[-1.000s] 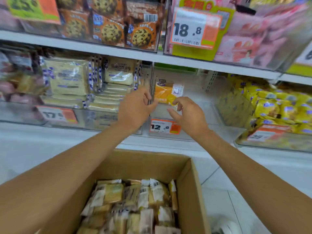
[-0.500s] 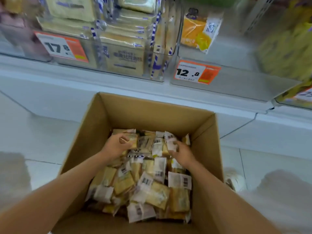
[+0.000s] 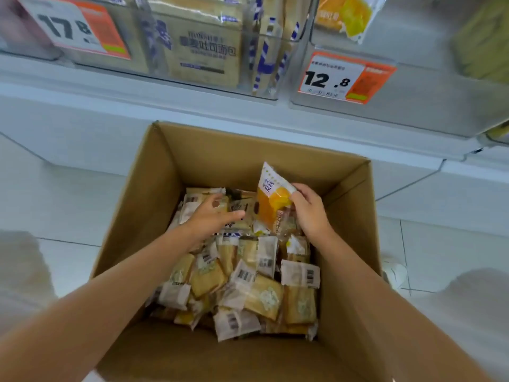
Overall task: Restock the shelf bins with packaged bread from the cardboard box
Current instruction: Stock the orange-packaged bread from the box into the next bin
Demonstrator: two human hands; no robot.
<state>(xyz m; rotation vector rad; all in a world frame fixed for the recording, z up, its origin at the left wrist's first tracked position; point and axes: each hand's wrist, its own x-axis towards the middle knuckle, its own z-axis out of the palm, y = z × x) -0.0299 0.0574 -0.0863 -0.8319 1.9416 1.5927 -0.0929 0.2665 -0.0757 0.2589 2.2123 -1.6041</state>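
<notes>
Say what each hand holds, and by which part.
The right hand pinches an orange-and-white plastic bread packet by its right side edge. The left hand holds nothing, its fingers straight over the pile of packets.

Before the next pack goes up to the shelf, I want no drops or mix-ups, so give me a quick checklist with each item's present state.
1. The right hand grips the orange packet: ok, pinched at its edge and lifted above the pile.
2. The left hand holds a packet: not ok, it rests with straight fingers on the loose packets in the cardboard box.
3. Target matches: ok, the bin behind the 12.8 tag holds a like shelf packet.
4. Room in that bin: ok, its front part is bare.
5. Wrapper intact: cannot tell.
</notes>
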